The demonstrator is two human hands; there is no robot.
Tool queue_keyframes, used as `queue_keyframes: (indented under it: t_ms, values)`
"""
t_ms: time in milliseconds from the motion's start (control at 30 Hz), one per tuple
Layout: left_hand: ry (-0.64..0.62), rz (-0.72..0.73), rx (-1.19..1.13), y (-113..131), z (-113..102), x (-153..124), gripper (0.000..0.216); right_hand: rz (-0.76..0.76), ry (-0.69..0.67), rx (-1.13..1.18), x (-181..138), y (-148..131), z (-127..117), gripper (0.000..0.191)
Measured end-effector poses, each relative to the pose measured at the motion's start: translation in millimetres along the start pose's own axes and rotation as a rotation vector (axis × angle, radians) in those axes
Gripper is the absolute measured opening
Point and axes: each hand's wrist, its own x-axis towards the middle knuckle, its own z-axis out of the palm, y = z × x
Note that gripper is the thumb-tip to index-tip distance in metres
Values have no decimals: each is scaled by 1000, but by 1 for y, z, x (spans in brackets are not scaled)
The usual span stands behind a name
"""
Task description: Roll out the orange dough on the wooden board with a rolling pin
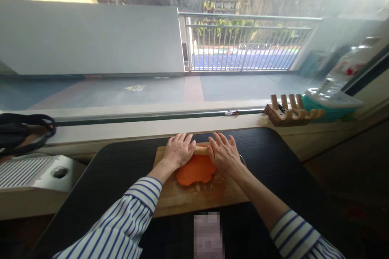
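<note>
A pale wooden rolling pin (201, 151) lies across the far part of a flattened orange sheet of dough (197, 172). My left hand (178, 151) is curved over the pin's left end, and my right hand (224, 154) over its right end. Fingers point away from me across the pin, which hides behind both palms; only its middle shows. The dough has an uneven edge and rests on a wooden board (173, 204). Small crumbs and pale smears mark the board in front of the dough.
The board is on a black table (121, 170) against a window sill. At right on the sill stand a wooden rack (288, 115), a teal container (331, 107) and a clear plastic bottle (343, 71). At left are a black strapped item (27, 129) and a white slotted unit (39, 174).
</note>
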Motion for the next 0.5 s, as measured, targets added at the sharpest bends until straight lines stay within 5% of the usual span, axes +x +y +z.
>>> queue_keyframes:
  t_ms: [500]
  values:
    - [-11, 114, -178, -3, -22, -65, 35, -192, -56, 154, -38, 3, -5, 31]
